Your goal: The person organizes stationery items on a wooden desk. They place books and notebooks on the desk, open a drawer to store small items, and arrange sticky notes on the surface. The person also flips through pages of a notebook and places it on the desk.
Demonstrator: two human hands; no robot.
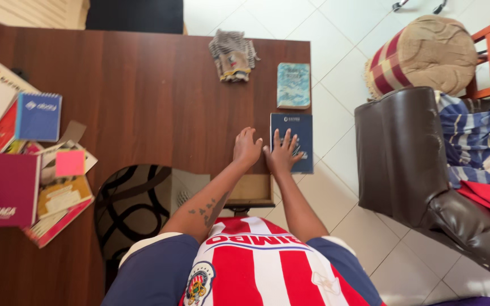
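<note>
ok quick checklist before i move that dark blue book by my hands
1. Right hand flat on the dark blue rectangular book: ok.
2. Left hand resting on the brown wooden desk beside the book, fingers spread: ok.
3. Book fully supported: not ok, it lies at the desk's right edge.
4. Light blue patterned book apart from the dark one: ok.
5. Striped folded cloth out of the way, farther up the desk: ok.
6. Grip on the book: not ok, palm only rests on top.
</note>
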